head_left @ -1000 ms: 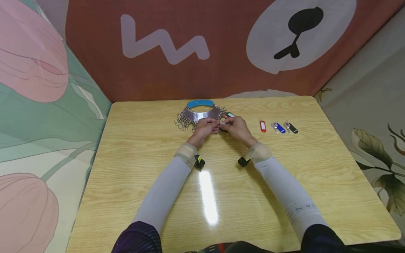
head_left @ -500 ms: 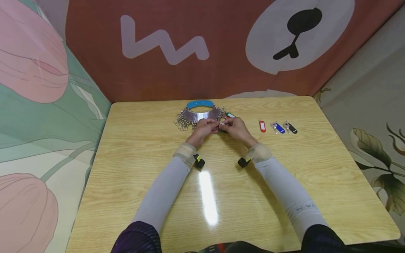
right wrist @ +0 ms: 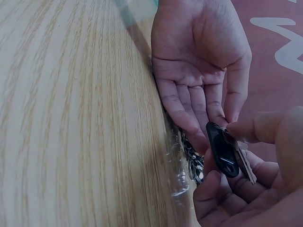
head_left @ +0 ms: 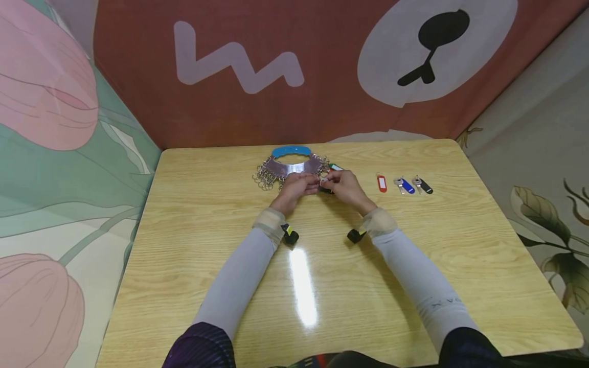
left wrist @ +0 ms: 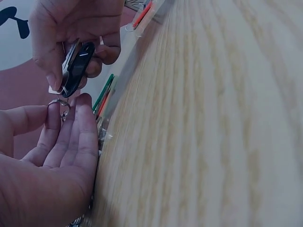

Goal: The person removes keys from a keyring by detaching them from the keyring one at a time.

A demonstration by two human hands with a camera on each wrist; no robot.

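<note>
My left hand [head_left: 296, 189] pinches a small metal ring [left wrist: 59, 102] between thumb and forefinger, palm turned up and the other fingers extended. Facing it, my right hand [head_left: 346, 188] holds a key [right wrist: 245, 163] with a black key tag [right wrist: 221, 150], its thumb and finger at the end nearest the ring. The tag and key lie right beside the metal ring in the left wrist view. Just behind both hands stands a shiny curved band [head_left: 291, 168] with a blue strap [head_left: 291, 151] and many small metal rings [head_left: 264, 176] hanging round it. My left hand hides part of its front.
A green tag [head_left: 335, 167] lies at the band's right side. Farther right on the wooden table [head_left: 221, 245] are a red key tag [head_left: 382, 183], a blue key tag [head_left: 408, 186] with a key and another black key tag [head_left: 426, 186] with a key. A printed curtain backs the table.
Both hands stay in nearly the same place. The fingers of my right hand shift slightly, and more of the black key tag shows below them now.
</note>
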